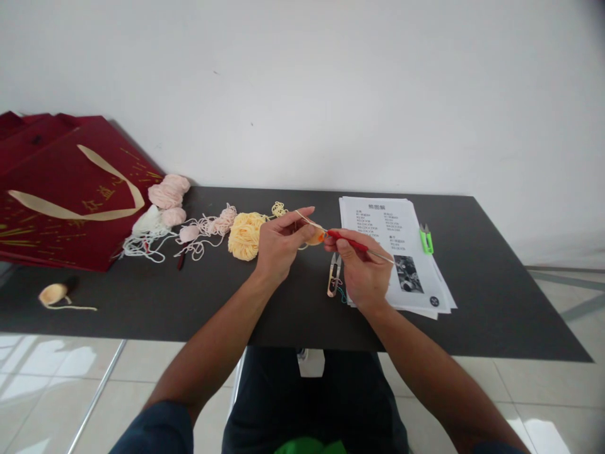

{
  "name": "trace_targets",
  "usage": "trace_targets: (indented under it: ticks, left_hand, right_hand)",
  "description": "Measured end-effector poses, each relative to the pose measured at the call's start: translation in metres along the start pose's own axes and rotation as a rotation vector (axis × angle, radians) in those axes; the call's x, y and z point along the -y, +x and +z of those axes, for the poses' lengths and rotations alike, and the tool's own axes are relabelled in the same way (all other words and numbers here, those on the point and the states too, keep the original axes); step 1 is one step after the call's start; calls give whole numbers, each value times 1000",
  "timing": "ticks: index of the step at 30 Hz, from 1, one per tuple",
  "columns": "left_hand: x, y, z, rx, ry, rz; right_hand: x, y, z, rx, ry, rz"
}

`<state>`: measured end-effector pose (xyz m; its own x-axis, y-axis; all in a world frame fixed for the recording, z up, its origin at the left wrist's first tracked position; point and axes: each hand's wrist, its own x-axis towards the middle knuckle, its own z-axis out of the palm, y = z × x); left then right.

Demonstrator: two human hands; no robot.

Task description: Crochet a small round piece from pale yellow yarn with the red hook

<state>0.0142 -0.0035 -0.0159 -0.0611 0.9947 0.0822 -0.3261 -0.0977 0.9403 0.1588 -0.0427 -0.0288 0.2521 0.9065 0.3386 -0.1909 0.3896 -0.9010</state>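
On the dark table (501, 302), a red bag (70, 183) is placed at far left, with pink yarn (167, 191) heaped beside it. At right, printed sheets (378, 219) are stacked, green snips (426, 242) laid at their edge.

Mid-frame, a slim crochet hook with a red handle (347, 238) and silvery metal shaft shows beside a small pale-yellow crocheted piece (312, 238) marked with bright orange; left of centre, a round ball of yarn (246, 236) is buttery yellow. At the left edge, a deep maroon rectangular bag (61, 165) bears gold lettering, gold streaks and cream ribbon handles. Right of centre, flat white paper sheets (347, 211) carry black print and a grey-and-black picture; small pointed snips (426, 241) are lime green, the long flat counter (482, 277) plain dark grey
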Motion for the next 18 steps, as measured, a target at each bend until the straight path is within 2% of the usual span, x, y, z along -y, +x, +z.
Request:
trace_targets:
  ticks: [4, 7, 9, 15, 18]
  left_hand:
    - [0, 1, 4, -33, -172, -59]
    - [-2, 2, 5, -13, -286, -114]
    - [-3, 2, 4, 20, -344, -150]
    - [-4, 2, 2, 45, -386, -168]
    - [-6, 1, 2, 80, -376, -171]
  right_hand:
    - [-2, -11, -1, 46, -222, -238]
    - [-5, -12, -3, 78, -274, -310]
    - [-7, -10, -3, 94, -197, -253]
    - [-6, 5, 1, 45, 228, 141]
    - [-2, 14, 0, 31, 324, 218]
